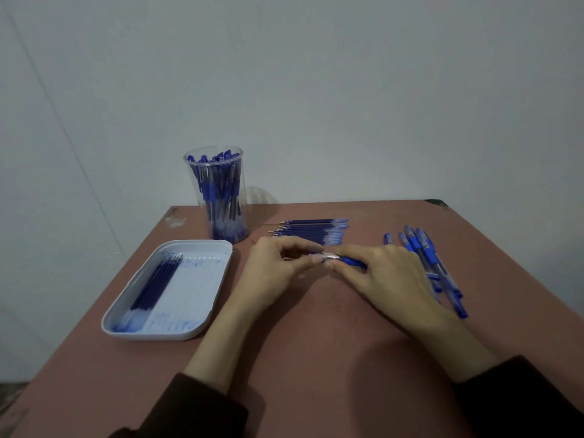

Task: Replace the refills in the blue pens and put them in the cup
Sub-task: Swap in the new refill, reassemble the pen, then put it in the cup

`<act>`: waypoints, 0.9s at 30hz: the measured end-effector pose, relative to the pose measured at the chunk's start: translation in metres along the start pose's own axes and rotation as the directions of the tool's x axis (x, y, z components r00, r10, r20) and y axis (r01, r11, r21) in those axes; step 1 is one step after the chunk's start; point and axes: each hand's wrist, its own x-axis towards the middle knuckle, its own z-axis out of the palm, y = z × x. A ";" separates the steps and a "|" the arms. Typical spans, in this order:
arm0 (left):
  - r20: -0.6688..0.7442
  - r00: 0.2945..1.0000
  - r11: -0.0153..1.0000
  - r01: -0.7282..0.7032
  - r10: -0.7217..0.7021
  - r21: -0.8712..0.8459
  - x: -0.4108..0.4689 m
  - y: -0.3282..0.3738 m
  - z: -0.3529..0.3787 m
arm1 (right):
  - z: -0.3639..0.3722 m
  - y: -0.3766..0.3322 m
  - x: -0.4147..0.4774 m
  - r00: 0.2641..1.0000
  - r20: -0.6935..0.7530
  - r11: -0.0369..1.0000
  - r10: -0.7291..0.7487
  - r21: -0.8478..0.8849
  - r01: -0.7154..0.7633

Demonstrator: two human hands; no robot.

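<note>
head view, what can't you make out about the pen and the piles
Head view:
- pen: mostly covered by the left hand and right hand pinching it; whether a refill is inside cannot be told.
- loose pens: partly behind the right hand, count unclear.
- cup: contents too crowded and blurred to count.

Bare indoor rm, sort unclear: plain wall (347, 90) & reddish table (316, 343).

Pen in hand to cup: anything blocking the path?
Nothing visible. The left hand and right hand hold the pen; the cup stands beyond and to the left over bare table. The tray lies left of that line, the refill row right of it. The cup is crowded with pens.
</note>
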 end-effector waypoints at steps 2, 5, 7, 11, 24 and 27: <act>-0.048 0.998 0.991 -0.029 0.035 0.131 0.001 -0.002 -0.002 | 0.002 0.004 0.002 0.999 0.028 0.998 0.047 -0.047 -0.045; 0.023 1.000 0.970 -0.024 0.019 0.240 0.000 -0.002 -0.007 | 0.002 0.015 0.005 0.990 0.011 0.990 0.140 -0.022 -0.140; 0.193 0.981 0.948 -0.050 -0.012 0.315 -0.002 0.000 -0.006 | 0.002 0.020 0.006 0.984 -0.069 0.979 0.165 0.130 -0.155; 0.356 0.933 0.938 -0.083 -0.044 0.335 -0.006 0.000 -0.004 | 0.002 0.012 0.008 0.964 -0.102 0.834 0.245 0.529 -0.156; 0.187 0.981 0.693 0.174 -0.057 -0.699 -0.005 0.014 0.015 | -0.007 -0.017 0.007 0.878 0.477 0.102 0.030 0.873 -0.477; 0.115 0.991 0.675 0.130 -0.067 -0.726 -0.003 0.013 0.015 | -0.002 -0.016 0.008 0.912 0.407 0.098 0.045 0.907 -0.409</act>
